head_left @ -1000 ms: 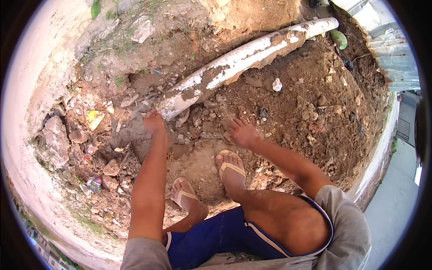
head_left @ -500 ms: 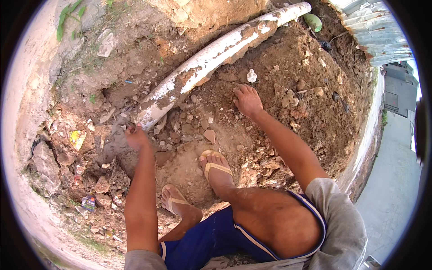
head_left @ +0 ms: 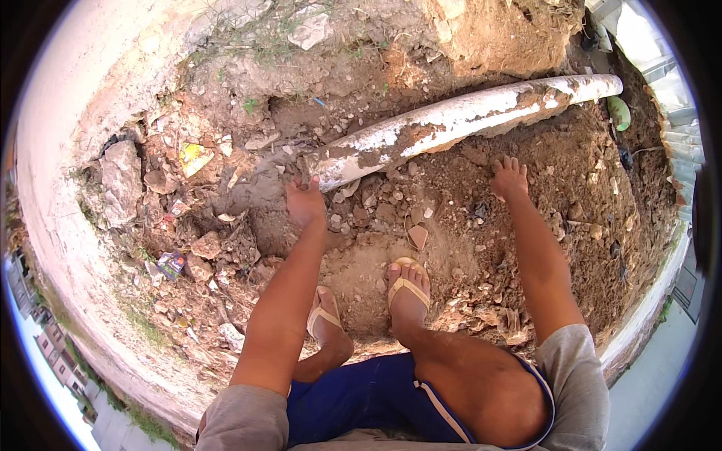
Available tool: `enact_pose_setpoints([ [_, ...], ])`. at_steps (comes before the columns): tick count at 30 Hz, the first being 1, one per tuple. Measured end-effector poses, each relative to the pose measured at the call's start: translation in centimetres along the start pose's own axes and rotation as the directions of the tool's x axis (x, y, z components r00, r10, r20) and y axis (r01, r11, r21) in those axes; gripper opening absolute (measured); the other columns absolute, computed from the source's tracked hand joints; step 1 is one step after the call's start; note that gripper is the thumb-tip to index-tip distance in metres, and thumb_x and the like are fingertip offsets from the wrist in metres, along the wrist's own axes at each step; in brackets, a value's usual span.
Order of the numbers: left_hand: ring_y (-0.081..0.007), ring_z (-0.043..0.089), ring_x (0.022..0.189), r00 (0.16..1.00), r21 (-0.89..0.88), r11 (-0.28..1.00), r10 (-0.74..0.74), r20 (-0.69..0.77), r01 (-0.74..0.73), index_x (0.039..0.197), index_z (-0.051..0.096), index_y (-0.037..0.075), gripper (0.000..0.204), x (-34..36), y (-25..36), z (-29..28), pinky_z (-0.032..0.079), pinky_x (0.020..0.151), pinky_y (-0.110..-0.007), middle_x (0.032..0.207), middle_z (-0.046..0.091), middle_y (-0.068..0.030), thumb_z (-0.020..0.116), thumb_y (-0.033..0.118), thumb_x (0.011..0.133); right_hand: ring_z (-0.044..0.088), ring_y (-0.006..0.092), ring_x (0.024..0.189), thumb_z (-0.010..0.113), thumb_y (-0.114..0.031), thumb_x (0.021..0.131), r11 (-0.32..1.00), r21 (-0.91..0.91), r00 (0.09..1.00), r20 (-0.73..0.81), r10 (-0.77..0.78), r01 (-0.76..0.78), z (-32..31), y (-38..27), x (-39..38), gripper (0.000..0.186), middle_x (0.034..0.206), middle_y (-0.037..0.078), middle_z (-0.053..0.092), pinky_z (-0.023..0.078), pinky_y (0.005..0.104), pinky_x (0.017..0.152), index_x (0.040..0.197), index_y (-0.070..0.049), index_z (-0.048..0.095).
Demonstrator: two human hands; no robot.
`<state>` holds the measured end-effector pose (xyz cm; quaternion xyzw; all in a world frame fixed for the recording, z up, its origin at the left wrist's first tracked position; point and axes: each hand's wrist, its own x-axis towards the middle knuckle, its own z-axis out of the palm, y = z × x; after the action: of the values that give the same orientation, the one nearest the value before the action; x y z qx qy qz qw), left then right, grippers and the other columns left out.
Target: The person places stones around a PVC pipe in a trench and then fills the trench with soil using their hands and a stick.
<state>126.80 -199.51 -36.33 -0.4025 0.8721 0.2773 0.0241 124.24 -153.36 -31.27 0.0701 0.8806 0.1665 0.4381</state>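
Note:
A long white pipe (head_left: 440, 128), caked with brown soil, slants across the dirt from its near left end to the far right. My left hand (head_left: 305, 204) is at the near end, its fingers curled against the pipe's rim; the inside of its grip is hidden. Farther right, my right hand (head_left: 510, 179) reaches down onto the loose soil (head_left: 549, 161) just below the pipe. Its fingers are spread and bent, with the fingertips at the dirt. Whatever lies under that palm is out of sight.
Between my hands and sandalled feet lie small stones and a reddish shard (head_left: 418, 237). Rubble and a yellow wrapper (head_left: 195, 158) lie left, next to a large rock (head_left: 121, 183). A green rounded object (head_left: 619, 113) sits by the pipe's far end, near corrugated metal sheeting (head_left: 681, 143).
The view has turned, so the scene appears shifted and rotated. My right hand has moved forward, and the white lump formerly beside it no longer shows. My left hand stays at the pipe's end.

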Motion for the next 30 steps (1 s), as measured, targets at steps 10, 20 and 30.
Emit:
enact_pose_setpoints([
  [10,-0.0238,0.063,0.06,0.976,-0.025,0.982,-0.182,0.117,0.186,0.085,0.072,0.002,0.036,-0.5,3.2,0.8,0.05,0.06,-0.04,0.07,0.07,-0.01,0.079,0.037,0.086,0.02,0.0391,0.15,0.04,-0.044,0.105,0.986,0.089,0.99,0.03,0.137,-0.139,1.4,2.4,2.3,0.064,0.162,0.017,0.025,0.013,0.0539,0.123,0.159,-0.015,0.023],
  [20,-0.0115,0.048,0.046,0.909,-0.276,0.899,-0.241,0.34,0.341,0.08,0.068,0.002,0.034,3.5,-1.2,1.8,0.033,0.041,-0.029,0.059,0.059,-0.0028,0.076,0.033,0.091,0.038,0.037,0.139,0.055,-0.025,0.098,0.948,0.261,0.983,0.026,0.184,-0.184,1.3,0.9,3.0,0.06,0.149,0.015,0.042,0.026,0.0527,0.118,0.151,-0.007,0.036],
  [30,-0.0112,0.046,0.046,0.892,-0.254,0.898,-0.251,0.375,0.36,0.081,0.064,0.006,0.027,5.9,-3.6,4.3,0.03,0.039,-0.027,0.061,0.055,-0.0012,0.076,0.027,0.091,0.039,0.0349,0.139,0.058,-0.024,0.094,0.945,0.298,0.989,-0.008,0.144,-0.136,1.8,1.3,2.5,0.049,0.148,0.014,0.042,0.027,0.053,0.117,0.141,-0.01,0.049],
])
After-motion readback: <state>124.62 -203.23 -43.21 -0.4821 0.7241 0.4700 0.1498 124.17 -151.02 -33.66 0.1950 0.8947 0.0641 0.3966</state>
